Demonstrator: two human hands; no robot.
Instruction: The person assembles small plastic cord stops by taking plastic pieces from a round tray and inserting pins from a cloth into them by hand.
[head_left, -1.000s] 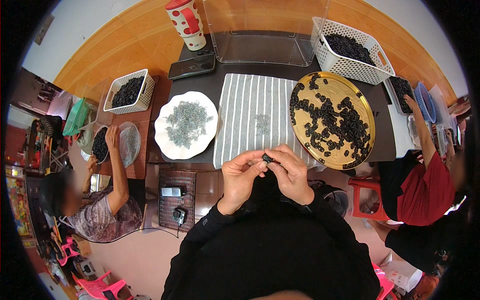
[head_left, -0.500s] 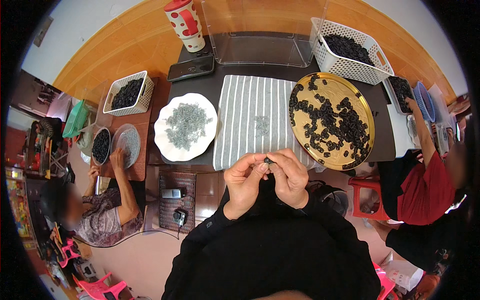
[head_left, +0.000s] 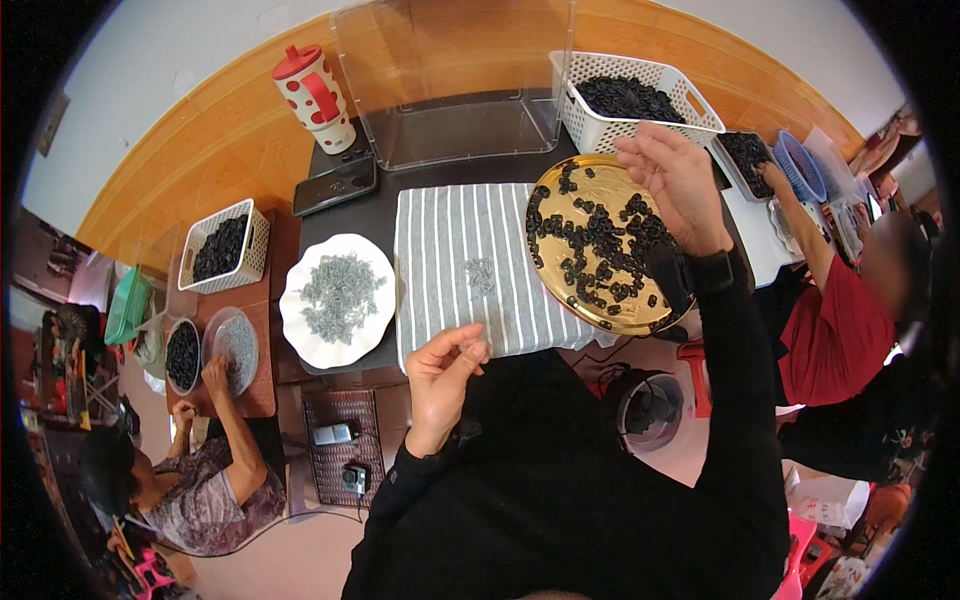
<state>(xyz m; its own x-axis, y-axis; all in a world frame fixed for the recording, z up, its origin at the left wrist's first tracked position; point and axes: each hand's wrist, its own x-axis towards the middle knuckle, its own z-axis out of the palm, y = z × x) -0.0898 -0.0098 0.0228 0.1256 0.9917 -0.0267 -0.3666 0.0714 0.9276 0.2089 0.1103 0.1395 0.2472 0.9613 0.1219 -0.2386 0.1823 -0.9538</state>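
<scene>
My left hand is above the near edge of a grey-and-white striped cloth. Its thumb and fingertips are pressed together, and anything between them is too small to make out. My right hand is raised over the far right of a round gold tray, near a white basket, fingers stretched out and nothing visible in them. Small black pieces are scattered over the tray, and more fill the basket. A little pile of clear pieces lies on the cloth.
A scalloped white plate of clear pieces stands left of the cloth. Behind are a clear plastic box, a dark phone and a spotted tumbler. One co-worker sits at left, another in red at right.
My hands have parted. The right one has swung up and right from the small black piece they held together; the left has stayed low near the cloth. The view has shifted.
</scene>
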